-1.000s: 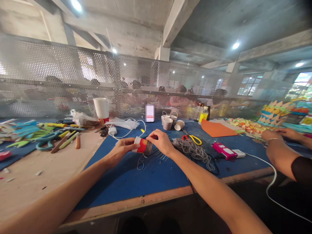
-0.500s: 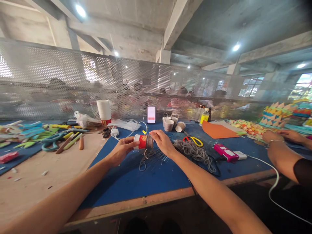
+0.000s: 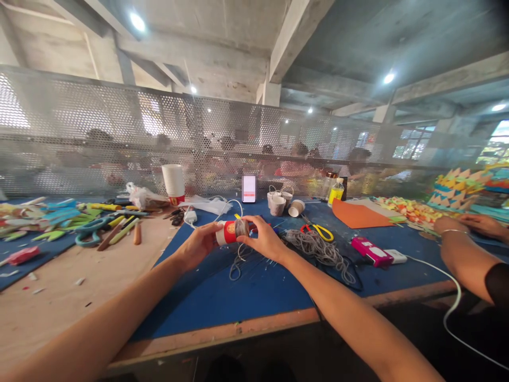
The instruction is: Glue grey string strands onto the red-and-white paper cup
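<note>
The left hand (image 3: 199, 245) gripped a red paper cup (image 3: 230, 232) lying on its side, held just above the blue mat (image 3: 254, 289) near the table's middle. The right hand (image 3: 264, 240) closed its fingers on the cup's far end, where grey cord (image 3: 238, 260) was wound around it; a loose loop of that cord hung down to the mat beneath. Just right of the hands lay a tangled heap of grey cord (image 3: 318, 250), with yellow-handled scissors (image 3: 320, 231) behind it. Beyond stood a propped phone (image 3: 249, 188), small wrapped cups (image 3: 278, 201) and a stack of white cups (image 3: 174, 181). At the far right, another person's hands (image 3: 465, 225) rested on the table.
</note>
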Demonstrator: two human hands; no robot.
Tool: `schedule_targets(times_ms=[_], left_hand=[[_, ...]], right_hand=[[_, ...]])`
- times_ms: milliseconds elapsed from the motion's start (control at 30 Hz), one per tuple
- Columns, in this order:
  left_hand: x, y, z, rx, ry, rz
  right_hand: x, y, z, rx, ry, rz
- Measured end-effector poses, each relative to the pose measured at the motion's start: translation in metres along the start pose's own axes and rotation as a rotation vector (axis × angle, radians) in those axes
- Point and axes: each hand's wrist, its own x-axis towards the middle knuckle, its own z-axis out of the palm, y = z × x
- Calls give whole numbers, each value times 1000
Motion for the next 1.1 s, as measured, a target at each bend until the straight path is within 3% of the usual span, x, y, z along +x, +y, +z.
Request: schedule_targets(times_ms=[300, 567, 1100], left_hand=[[-1, 0, -1, 1, -9, -95], [1, -2, 0, 11, 8, 69], [2, -5, -3, 104, 15, 128]], right_hand=[[-2, -4, -1, -45, -28, -88], [1, 7, 2, -11, 101, 9], [0, 2, -4, -231, 95, -76]])
